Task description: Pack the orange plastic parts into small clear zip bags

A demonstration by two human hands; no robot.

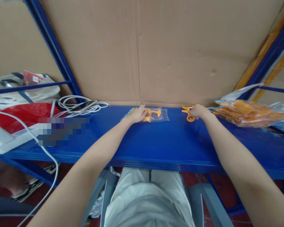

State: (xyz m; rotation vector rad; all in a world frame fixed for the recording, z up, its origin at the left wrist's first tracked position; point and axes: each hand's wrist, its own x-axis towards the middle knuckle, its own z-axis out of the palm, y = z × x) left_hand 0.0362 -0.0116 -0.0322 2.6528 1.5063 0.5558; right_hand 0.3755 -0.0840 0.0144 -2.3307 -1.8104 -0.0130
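Big brown cardboard sheet (175,47) at back, behind blue metal desk (161,145). Far R on desk: bulky heap of orange plastic parts in clear plastic (251,115). Approx. mid-desk, nr back edge: flat clear plastic bag w/ orange pieces (164,115), L hand (139,114) on top; can't tell if gripping. R hand (199,111), betw. bag & heap, closed on small forked orange plastic piece (188,112).
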